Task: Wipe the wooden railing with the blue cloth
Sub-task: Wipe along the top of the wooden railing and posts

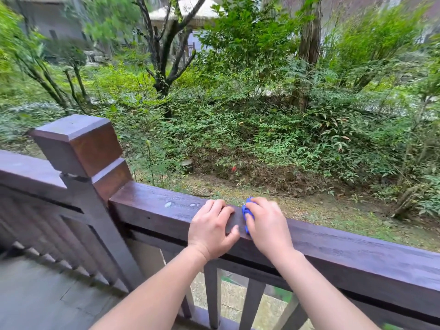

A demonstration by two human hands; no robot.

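A dark brown wooden railing [357, 248] runs from a square corner post [78, 144] on the left down to the lower right. My right hand [266, 227] presses a bunched blue cloth [246, 210] onto the top of the rail; most of the cloth is hidden under the palm. Just left of it, my left hand [212, 232] rests on the rail with fingers curled over the top and the thumb on the near face, holding nothing. A few pale wet spots [167, 204] lie on the rail left of the hands.
Vertical balusters [212, 294] stand below the rail. A second rail section [28, 175] continues left of the post, above a grey deck floor [47, 294]. Beyond the railing lie shrubs, trees and a leaf-strewn slope with a small metal pot [187, 165].
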